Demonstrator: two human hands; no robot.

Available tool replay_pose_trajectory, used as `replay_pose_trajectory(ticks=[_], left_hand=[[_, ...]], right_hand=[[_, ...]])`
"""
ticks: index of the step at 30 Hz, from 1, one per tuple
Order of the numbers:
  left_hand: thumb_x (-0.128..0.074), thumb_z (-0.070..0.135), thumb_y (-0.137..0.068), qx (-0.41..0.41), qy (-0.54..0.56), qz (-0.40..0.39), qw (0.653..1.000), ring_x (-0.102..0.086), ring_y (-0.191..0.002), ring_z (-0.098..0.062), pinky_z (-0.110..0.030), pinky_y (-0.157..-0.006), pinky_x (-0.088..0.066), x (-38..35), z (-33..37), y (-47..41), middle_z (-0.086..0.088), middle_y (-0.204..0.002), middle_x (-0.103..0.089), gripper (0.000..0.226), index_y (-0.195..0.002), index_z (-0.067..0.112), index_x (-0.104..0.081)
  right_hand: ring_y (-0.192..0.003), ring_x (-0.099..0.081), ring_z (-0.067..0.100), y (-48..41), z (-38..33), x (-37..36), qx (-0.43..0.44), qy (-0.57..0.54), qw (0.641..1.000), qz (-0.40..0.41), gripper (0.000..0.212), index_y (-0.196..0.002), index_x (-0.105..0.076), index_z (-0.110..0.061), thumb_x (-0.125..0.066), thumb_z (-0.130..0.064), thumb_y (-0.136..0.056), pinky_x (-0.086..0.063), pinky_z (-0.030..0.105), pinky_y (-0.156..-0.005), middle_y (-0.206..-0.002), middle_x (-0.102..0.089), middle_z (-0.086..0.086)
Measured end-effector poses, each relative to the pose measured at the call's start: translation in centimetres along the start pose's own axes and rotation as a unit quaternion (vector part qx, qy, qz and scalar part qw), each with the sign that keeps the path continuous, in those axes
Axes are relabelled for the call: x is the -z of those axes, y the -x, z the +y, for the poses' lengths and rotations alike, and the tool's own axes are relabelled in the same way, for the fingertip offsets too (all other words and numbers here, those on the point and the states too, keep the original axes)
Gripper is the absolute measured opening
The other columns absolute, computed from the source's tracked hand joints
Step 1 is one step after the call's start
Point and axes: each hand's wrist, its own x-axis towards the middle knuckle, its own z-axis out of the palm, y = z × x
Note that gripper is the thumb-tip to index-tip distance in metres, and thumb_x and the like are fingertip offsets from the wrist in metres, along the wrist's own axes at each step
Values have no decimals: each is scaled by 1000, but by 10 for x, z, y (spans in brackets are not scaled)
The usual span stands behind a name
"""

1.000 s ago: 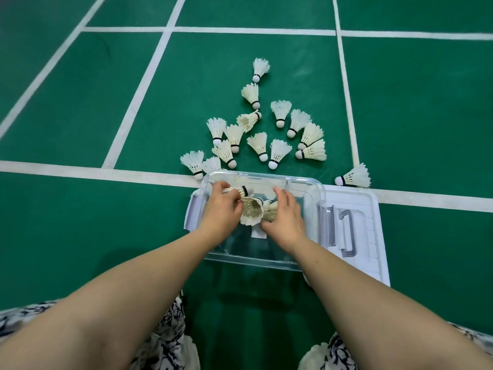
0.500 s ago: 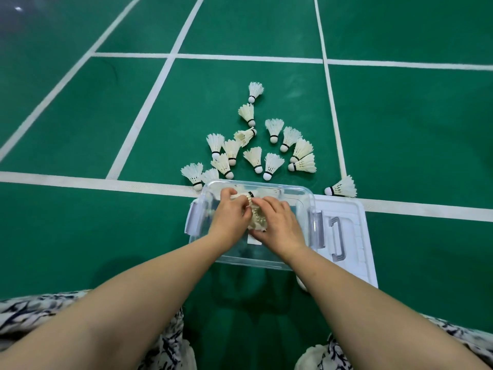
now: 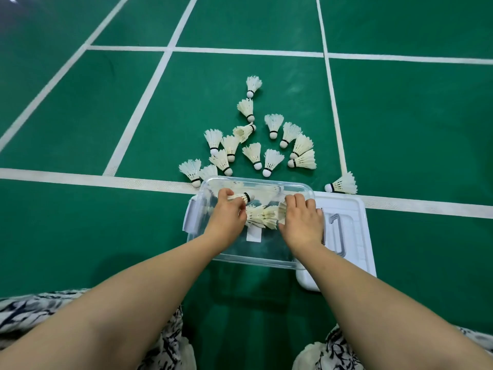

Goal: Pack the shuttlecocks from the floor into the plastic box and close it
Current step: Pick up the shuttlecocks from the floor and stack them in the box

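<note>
A clear plastic box (image 3: 256, 259) stands on the green floor in front of me. Both hands are inside it. My left hand (image 3: 226, 217) grips a white shuttlecock (image 3: 244, 196) near the far left wall. My right hand (image 3: 301, 222) holds the feathers of a shuttlecock (image 3: 262, 216) lying across the box's middle. Several white shuttlecocks (image 3: 270, 161) lie scattered on the floor just beyond the box, and one more shuttlecock (image 3: 342, 184) lies alone at the right. The white lid (image 3: 352, 222) lies flat to the box's right.
White court lines (image 3: 80, 180) cross the green floor around the box. My knees in patterned black-and-white cloth (image 3: 170, 348) frame the bottom of the view.
My hands have moved apart inside the box: the right went toward the right wall with a shuttlecock, the left stayed at the far left. The camera tilted slightly.
</note>
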Motion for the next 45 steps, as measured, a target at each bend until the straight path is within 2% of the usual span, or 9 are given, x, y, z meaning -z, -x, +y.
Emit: replay_pose_trajectory(ticks=[4,9,12,21,24,28,39,42,45], left_hand=[[-47,14,-92,-8,1,-4,1000,-51,-107,-29,-28,-91,-39,-5,-2,-3,-13,-136,-27,19,-101,3,-60],[-47,14,-92,-11,0,-6,1000,-49,-111,-28,-30,-96,-38,-6,-9,-5,-12,-137,-27,20,-103,4,-60],[-46,14,-92,-9,-7,-5,1000,-48,-114,-27,-28,-95,-38,-6,-15,-5,-13,-137,-27,20,-103,4,-60],[-47,14,-91,0,-14,5,1000,-44,-119,-27,-28,-99,-35,-5,-24,-8,-14,-138,-30,21,-103,3,-61],[-48,13,-91,-10,-9,3,1000,-45,-119,-27,-30,-100,-36,-6,-21,-8,-14,-138,-30,20,-103,2,-60],[-47,13,-91,-20,-8,0,1000,-49,-114,-27,-30,-96,-40,-6,-18,-7,-14,-140,-28,20,-102,3,-60],[-49,15,-90,-19,-35,-19,999,-54,-105,-31,-34,-95,-45,-9,-25,-2,-14,-138,-30,20,-101,2,-60],[-49,14,-90,-20,-31,-17,999,-55,-104,-32,-35,-94,-45,-10,-24,-4,-14,-138,-30,19,-100,2,-60],[-49,14,-90,-22,-25,-16,999,-56,-102,-32,-36,-93,-46,-12,-22,-5,-15,-138,-31,19,-99,2,-60]], right_hand=[[-120,-42,25,-9,-7,-4,7,19,1000,-18,51,-128,-37,-15,-60,-31,-84,-33,36,-92,-128,-42,5],[-120,-41,27,-16,-13,-10,2,56,997,-46,45,-126,-38,-10,-52,-14,-84,-34,35,-94,-128,-41,10],[-120,-40,28,-17,-16,-12,-7,56,997,-53,41,-126,-38,-8,-47,-13,-87,-36,36,-94,-128,-42,12],[-119,-39,32,-18,-27,-13,-90,-51,994,-40,52,-133,-31,-7,-50,-29,-90,-42,39,-89,-130,-41,15],[-122,-36,36,-15,-31,-11,-122,-103,986,-48,54,-136,-27,-8,-46,-35,-93,-41,42,-93,-132,-38,20],[-125,-33,38,-9,-34,-14,-170,-178,968,-51,54,-140,-22,-6,-39,-33,-97,-37,43,-99,-136,-36,24],[-124,-33,36,-10,-38,-19,-196,-202,959,-5,53,-142,-20,-12,-39,-33,-97,-38,44,-96,-136,-33,21],[-126,-30,36,-12,-40,-22,-217,-260,941,4,52,-142,-20,-11,-39,-30,-98,-35,44,-100,-140,-30,21],[-130,-26,39,-17,-40,-26,-260,-350,900,-8,50,-142,-22,-10,-38,-28,-98,-25,43,-108,-144,-27,23]])
